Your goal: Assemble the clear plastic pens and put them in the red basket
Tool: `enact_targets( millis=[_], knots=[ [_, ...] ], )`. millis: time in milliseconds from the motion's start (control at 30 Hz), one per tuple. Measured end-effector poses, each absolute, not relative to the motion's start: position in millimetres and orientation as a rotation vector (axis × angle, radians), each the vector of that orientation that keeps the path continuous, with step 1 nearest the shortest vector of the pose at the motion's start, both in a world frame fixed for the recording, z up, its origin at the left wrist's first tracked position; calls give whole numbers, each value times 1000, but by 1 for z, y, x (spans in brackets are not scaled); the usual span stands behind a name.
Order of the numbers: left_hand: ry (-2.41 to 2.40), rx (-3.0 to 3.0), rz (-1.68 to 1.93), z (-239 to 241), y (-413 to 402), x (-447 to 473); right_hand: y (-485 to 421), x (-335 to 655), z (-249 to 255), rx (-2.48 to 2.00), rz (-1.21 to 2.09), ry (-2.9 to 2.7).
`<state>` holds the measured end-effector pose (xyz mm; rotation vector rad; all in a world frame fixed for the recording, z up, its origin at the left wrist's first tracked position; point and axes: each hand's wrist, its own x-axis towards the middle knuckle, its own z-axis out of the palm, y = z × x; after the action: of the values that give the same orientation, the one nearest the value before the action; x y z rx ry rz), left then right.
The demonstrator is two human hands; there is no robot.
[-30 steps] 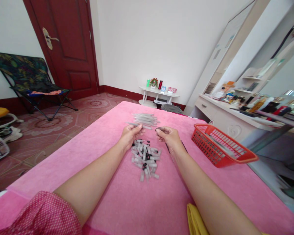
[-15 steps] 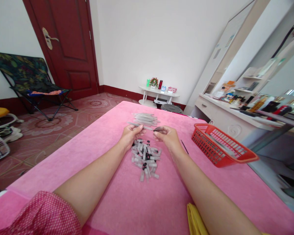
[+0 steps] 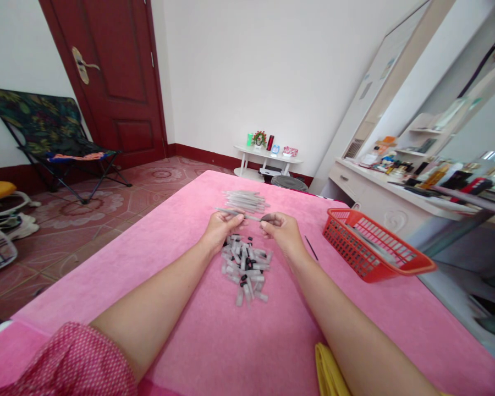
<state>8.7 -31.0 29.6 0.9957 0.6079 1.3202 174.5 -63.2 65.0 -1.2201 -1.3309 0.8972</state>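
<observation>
My left hand [image 3: 225, 228] is closed on a slim greyish pen barrel [image 3: 253, 218], which lies nearly level and points right. At the barrel's right end, the fingers of my right hand [image 3: 281, 226] are pinched on a small black plug [image 3: 263, 221], partly hidden by the fingertips. The plug and barrel appear to touch. Below my hands lies a heap of clear pen caps [image 3: 253, 273] mixed with small black plugs [image 3: 243, 279]. Just beyond them is a pile of similar translucent barrels [image 3: 245, 199].
A red plastic basket [image 3: 346, 258] with grey pieces inside stands at the right on the pink tablecloth [image 3: 214, 341]. Beside it lies a thin black stick [image 3: 312, 247]. Yellow cloth [image 3: 330, 371] shows near my right forearm. A cluttered dresser [image 3: 355, 179] stands beyond.
The pen barrel and the black plug, slightly apart before, are now end to end between my hands. My right hand has shifted slightly; the heaps look the same.
</observation>
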Motion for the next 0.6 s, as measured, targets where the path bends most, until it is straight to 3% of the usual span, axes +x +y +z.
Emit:
enact_targets(
  millis=[600],
  knots=[
    [619,1005,1318,30,-32,11,-66,176,64,-1314,733,-1595]
  ],
)
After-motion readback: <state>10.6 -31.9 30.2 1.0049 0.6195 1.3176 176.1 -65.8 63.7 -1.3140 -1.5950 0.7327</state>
